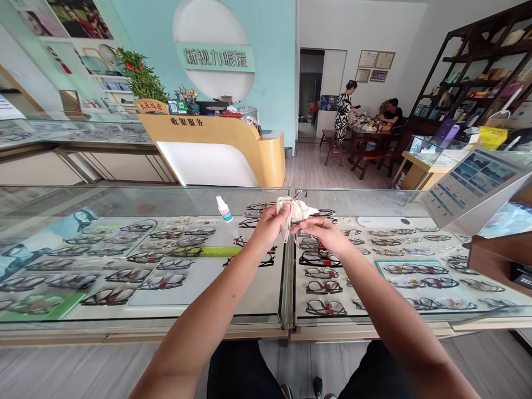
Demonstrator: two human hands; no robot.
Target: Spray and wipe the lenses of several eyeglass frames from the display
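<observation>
Evidently, the left hand (272, 221) is closed on one crumpled cream-white fabric cloth (291, 212) wrapped over one thin-framed pair of eyeglasses (300, 194), probably so fabric rather than skin presses them. The right hand (319, 229), fingertips pinched together, appears to steady the eyeglasses' lower part. All this sits right of one white plastic bottle with a blue label (224, 210), standing on the glass-topped bench (189, 206), perhaps leaving the hands room. Display spectacles (320, 259) around the bottle are too many to count surely.

The round wall sign (214, 58) reads "新视力眼镜"; the yellow-fronted counter (208, 134) bears "收银服务" in black. Other print is illegible.
</observation>
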